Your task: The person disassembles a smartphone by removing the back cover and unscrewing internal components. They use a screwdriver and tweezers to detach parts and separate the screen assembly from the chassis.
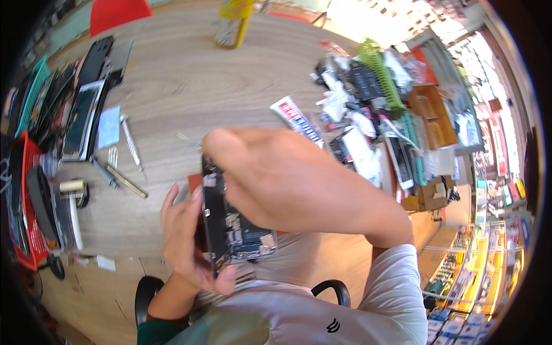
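An opened smartphone stands between my hands near the table's front edge. Its thin dark panel (215, 215) is on edge, and the phone body with exposed inner parts (256, 241) lies to the right of it. My left hand (185, 244) grips the panel's left side and lower end, with its thumb at the bottom. Over the phone's upper part bends my right hand (270, 172), fingers curled inward at the panel's top end. The back of that hand hides its fingertips and whatever they hold. A reddish-brown piece (195, 183) shows behind the panel.
Left on the table lie a white pen-like tool (131, 144), a brass-coloured stick (127, 181), a blue pad (109, 127) and a red basket (34, 218). A white tube (296, 119) lies beyond my right hand. Mixed parts and a green basket (382, 75) crowd the right.
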The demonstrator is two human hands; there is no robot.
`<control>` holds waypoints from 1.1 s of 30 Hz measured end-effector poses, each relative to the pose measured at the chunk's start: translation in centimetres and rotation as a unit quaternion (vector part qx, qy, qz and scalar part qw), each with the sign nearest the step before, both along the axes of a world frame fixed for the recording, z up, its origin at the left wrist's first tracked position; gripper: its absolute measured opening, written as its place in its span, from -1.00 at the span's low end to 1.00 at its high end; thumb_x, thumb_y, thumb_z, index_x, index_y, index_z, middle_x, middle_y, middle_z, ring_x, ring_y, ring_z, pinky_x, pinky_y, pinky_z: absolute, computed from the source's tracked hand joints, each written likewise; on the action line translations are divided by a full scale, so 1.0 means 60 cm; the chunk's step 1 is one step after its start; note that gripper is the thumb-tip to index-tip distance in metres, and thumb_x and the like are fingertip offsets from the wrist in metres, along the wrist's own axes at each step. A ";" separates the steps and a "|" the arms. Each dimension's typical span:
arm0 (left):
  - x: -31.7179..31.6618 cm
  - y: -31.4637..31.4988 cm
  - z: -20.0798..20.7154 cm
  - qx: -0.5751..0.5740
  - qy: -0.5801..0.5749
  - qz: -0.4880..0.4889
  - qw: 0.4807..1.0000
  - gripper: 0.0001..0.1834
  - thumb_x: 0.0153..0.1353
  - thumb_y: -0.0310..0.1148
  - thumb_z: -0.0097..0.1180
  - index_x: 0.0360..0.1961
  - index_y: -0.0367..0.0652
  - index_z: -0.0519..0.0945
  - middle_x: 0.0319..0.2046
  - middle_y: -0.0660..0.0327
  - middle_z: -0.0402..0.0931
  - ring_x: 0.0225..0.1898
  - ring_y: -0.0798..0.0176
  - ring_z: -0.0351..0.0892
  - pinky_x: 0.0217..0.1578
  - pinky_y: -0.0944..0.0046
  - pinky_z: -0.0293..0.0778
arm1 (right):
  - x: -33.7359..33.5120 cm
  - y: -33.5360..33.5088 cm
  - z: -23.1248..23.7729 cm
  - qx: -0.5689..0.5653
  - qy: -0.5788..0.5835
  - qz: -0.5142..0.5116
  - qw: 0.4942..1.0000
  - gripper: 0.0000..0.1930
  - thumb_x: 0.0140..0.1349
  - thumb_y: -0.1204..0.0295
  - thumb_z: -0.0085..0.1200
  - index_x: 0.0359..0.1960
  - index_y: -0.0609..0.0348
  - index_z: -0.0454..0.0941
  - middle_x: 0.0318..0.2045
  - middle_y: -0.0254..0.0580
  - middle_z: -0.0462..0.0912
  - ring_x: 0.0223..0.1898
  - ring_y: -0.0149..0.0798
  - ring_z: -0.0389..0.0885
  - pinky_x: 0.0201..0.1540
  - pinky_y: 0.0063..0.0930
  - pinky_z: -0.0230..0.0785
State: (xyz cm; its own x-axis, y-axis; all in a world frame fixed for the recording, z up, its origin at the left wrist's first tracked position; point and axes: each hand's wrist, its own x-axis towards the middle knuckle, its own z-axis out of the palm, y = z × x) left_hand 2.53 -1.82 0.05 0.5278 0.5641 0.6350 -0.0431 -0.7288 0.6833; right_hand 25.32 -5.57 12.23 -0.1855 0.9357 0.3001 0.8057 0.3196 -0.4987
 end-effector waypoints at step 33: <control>0.016 -0.004 -0.005 -0.009 -0.055 0.020 0.998 0.02 0.19 0.05 0.35 0.50 -0.57 0.49 0.10 -0.22 0.74 0.09 -0.18 0.75 0.48 -0.32 0.34 | -0.001 -0.020 -0.003 -0.028 -0.077 -0.124 0.989 -0.65 0.34 0.38 0.42 0.03 0.25 0.56 -0.36 0.16 0.81 -0.26 0.29 0.83 -0.14 0.09 0.64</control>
State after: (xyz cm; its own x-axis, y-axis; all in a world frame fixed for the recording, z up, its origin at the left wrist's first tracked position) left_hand 3.47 -2.09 -0.24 0.4325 0.5955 0.6770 -0.0904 -0.7185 0.6897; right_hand 25.26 -6.79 12.03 0.0130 0.9723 0.2333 0.9240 0.0775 -0.3743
